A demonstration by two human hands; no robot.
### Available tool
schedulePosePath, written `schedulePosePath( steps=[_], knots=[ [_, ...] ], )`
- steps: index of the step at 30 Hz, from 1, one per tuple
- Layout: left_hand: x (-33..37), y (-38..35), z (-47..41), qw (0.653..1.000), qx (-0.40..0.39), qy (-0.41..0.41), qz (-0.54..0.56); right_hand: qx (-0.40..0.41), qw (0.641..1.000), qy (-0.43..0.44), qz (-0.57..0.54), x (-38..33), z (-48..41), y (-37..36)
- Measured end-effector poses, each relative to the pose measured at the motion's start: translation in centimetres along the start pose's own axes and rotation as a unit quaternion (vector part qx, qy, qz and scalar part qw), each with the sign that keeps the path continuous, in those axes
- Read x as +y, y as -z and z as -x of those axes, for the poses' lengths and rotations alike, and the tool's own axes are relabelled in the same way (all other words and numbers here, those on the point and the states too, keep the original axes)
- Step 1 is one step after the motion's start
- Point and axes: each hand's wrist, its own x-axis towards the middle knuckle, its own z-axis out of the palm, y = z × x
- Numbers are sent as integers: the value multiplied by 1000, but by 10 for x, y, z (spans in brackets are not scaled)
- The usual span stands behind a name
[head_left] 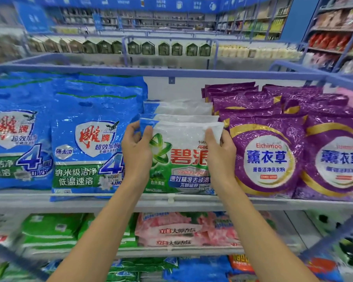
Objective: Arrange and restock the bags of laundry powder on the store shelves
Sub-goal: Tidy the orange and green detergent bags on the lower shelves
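Nearest me, two forearms reach up to the front white-green bag [179, 155], which stands upright at the shelf lip [192, 200]. L hand [136, 145] pinches the bag's top-left corner and R hand [219, 151] pinches its top-right. Neither hand is nearer, one per corner, so the top edge runs side to side btwn them. Blue bags [86, 149] press against the bag's left side, purple bags [267, 157] against its right. Behind it is a row of more white bags [183, 119]. Next move is prob. straight fwd or back along that row, since the sideways fit looks tight.
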Motion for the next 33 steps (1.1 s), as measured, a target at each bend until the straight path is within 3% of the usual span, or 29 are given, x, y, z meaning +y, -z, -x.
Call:
schedulePosePath(
  steps=[8,12,14,19,28,31,33],
  knots=[
    [10,-2,5,1000,20,0,-24,9,1000,-15,-23,-14,-4,-2],
    [5,4,14,998,16,31,-53,-27,998,26,51,-13,1,9],
    [-1,11,24,992,-2,41,-121,-68,992,41,101,-6,12,19],
    [-15,23,57,966,-33,-2,-255,-103,954,88,266,24,42,36],
    [2,60,93,923,-90,-17,-374,-92,938,101,318,33,70,45],
    [8,93,103,881,-112,-61,-455,-71,904,145,396,36,94,41],
    [14,127,117,824,-107,-114,-544,-83,883,171,429,40,116,32]
  ],
)
